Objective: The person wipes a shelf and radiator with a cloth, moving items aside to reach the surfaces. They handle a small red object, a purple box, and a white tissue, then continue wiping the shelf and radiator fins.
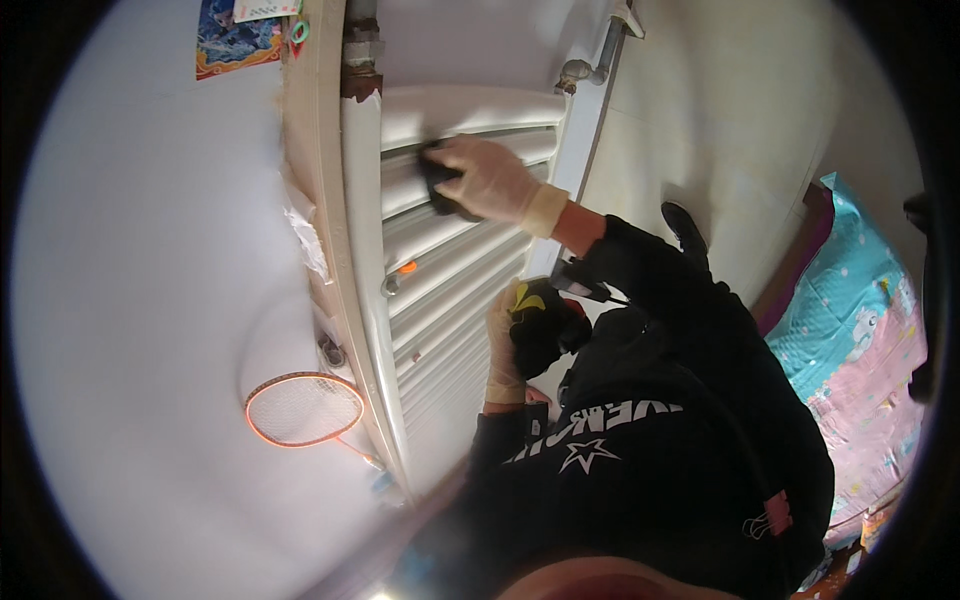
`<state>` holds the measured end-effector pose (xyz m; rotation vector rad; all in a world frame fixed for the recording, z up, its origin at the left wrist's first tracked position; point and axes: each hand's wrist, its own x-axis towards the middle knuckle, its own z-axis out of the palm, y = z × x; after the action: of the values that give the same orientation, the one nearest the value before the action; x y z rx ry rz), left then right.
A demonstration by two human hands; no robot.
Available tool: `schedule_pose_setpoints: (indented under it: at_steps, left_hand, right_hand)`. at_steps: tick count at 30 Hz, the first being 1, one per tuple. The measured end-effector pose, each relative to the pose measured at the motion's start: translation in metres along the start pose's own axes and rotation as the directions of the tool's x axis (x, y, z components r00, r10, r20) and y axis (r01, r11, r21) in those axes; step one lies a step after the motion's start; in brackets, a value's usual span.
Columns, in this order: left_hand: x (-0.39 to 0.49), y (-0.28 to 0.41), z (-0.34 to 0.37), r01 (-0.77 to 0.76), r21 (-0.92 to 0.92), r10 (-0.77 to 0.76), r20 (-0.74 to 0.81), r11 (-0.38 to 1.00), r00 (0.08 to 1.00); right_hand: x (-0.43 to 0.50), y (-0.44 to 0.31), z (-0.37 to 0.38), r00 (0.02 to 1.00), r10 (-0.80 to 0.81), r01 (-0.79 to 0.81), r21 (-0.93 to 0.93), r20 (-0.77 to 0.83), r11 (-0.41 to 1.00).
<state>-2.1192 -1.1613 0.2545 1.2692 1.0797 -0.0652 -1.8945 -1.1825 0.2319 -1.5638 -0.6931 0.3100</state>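
My gloved right hand point(487, 180) presses a dark cloth point(439, 184) against the upper bars of a white radiator point(450, 247). The cloth and fingertips are blurred. Closer to my body, my gloved left hand point(506, 349) is closed around a bunched black cloth point(541, 326) with a yellow pattern. This bundle is beside the radiator and in front of my black top. Part of my left hand is hidden behind it. A small orange piece point(407, 266) sits on the radiator near a round metal fitting point(391, 285).
Pipes point(611, 49) join the radiator's far end. A wooden ledge point(330, 187) runs along its left side. A badminton racket point(304, 409) lies beyond that ledge, against a white surface. Patterned bedding point(847, 337) is on the right, near my shoe point(684, 227) on the tiled floor point(645, 150).
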Motion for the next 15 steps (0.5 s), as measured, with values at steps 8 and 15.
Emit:
schedule_pose_setpoints:
  at_steps: [8,15]
  left_hand:
    - [-0.013,-0.009,-0.014,-0.322,0.466,0.301,0.121,0.824,0.946]
    - [-0.022,-0.029,-0.025,-0.104,0.138,0.101,0.024,0.985,0.995]
  right_hand:
    - [0.042,0.015,0.025,0.807,-0.088,0.172,0.09,-0.584,0.981]
    - [0.039,0.055,-0.01,0.856,0.384,-0.397,0.036,-0.345,0.917]
